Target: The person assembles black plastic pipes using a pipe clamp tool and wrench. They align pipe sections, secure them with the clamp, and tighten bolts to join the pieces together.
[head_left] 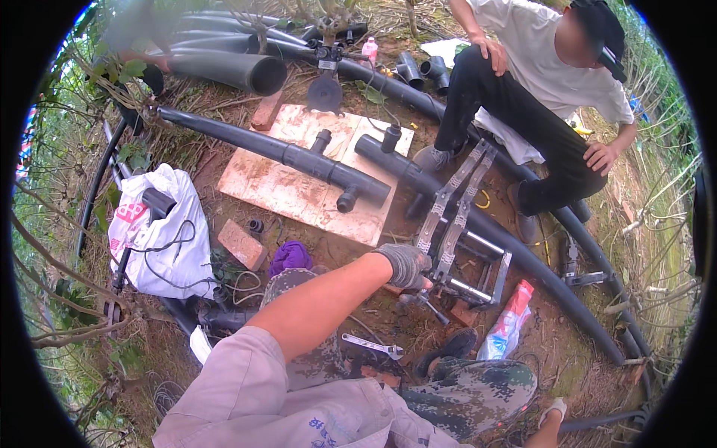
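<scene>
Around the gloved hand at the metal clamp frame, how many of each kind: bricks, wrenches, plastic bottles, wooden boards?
Bricks: 2
Wrenches: 1
Plastic bottles: 2
Wooden boards: 1
Total: 6
The gloved left hand grips the clamp frame.

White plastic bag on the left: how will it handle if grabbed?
Probably floppy: the white bag sags in wrinkles on the ground. Likely lopsided when lifted, since a black tool handle and cable poke out. Thin film may snag on nearby branches.
</scene>
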The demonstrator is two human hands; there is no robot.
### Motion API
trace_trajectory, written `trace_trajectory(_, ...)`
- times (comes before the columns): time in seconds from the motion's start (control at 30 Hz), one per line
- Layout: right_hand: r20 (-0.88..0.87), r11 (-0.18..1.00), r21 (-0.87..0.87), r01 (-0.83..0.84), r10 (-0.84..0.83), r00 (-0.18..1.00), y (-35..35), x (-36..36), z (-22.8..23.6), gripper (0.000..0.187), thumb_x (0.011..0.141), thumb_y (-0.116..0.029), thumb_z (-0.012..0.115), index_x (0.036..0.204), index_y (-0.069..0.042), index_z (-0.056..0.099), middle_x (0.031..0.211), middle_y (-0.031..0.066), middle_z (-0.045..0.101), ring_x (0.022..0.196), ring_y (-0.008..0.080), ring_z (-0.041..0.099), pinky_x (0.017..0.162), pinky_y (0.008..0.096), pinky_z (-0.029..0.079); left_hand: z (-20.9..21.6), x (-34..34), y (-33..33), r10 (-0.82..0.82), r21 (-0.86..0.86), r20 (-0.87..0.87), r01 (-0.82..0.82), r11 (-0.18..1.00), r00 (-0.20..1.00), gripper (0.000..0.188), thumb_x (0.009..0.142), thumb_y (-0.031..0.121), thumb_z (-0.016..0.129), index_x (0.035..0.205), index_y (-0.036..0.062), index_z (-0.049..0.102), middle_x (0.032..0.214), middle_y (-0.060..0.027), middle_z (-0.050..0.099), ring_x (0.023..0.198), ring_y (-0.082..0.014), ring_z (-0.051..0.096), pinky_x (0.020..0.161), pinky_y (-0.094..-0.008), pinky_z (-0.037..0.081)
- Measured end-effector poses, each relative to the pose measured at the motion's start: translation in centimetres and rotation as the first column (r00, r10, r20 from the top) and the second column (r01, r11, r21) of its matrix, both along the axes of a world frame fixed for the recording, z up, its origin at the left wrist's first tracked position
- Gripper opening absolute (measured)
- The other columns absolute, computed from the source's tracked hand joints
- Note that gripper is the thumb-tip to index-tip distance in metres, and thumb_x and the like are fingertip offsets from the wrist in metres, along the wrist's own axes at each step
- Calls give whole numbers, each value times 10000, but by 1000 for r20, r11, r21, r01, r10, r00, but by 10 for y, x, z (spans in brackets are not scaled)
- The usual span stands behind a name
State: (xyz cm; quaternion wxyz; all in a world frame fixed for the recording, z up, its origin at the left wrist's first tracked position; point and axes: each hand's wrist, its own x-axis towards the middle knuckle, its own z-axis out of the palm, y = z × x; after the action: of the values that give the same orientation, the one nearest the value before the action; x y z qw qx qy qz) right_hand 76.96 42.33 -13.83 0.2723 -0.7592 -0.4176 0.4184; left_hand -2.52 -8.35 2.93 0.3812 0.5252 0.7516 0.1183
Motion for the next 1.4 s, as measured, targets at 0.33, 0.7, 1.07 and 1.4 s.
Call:
trace_trajectory(0.33, 79, 954, -45, -298, 301, 950, -3, -122, 20, 212, 985, -340, 531, 1156, -216, 548, 923, 114, 639, 677, 297, 601, 505, 462, 458, -15, 8, 26, 11, -11, 42, -10, 1000, 999, 574, 915, 521, 649, 1358, 157, 630, 1248, -200, 681, 1183, -370, 637, 1004, -454, 495)
trace_trajectory(0.7, -6, 438, 176, -881, 896, 444, -148, -464, 188, 495, 1000, -126, 605, 1443, 20, 439, 972, 36, 649, 740, 104, 604, 641, 242, 478, -12, 2, 8, 3, 20, -51, -2, 1000, 999, 599, 906, 504, 677, 1344, 97, 634, 1270, -199, 671, 1213, -362, 623, 1027, -428, 483)
trace_trajectory(1.07, 56, 163, 37, -986, 985, 165, -225, -533, 166, 455, 958, -110, 646, 1382, 16, 536, 995, 95, 685, 816, 157, 655, 738, 309, 527, -7, 0, -3, -21, -17, -72, 20, 1000, 997, 573, 895, 522, 669, 1289, 106, 657, 1104, -209, 716, 1071, -379, 677, 929, -452, 523)
trace_trajectory(1.4, -16, 12, -27, -1000, 1000, 13, -253, -595, 189, 485, 987, -213, 654, 1406, -9, 523, 1106, 137, 678, 977, 195, 649, 900, 337, 516, 12, -29, -26, 179, -94, -121, -191, 977, 976, 552, 882, 552, 702, 1145, 67, 724, 1101, -177, 733, 1076, -339, 680, 955, -423, 512)
